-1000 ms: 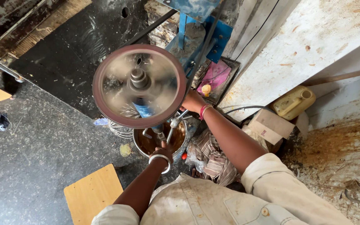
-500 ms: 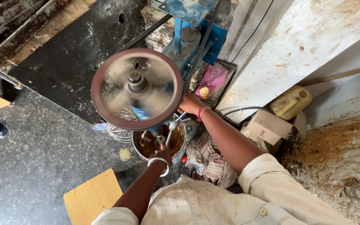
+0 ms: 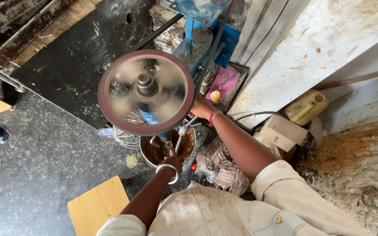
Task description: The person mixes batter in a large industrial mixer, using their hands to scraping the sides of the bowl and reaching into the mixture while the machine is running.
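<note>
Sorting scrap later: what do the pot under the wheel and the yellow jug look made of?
The pot looks like bare metal: grey, shiny rim, brown-stained inside. The yellow jug looks like plastic: dull, moulded, with rounded corners and a grubby surface.

Dark speckled floor, stained white wall (sawdust below).

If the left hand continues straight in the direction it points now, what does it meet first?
Probably the metal bowl: the left hand points up the picture, over its near rim. The blurred spinning wheel lies further along that line, but seems higher; depth is unclear.
</note>
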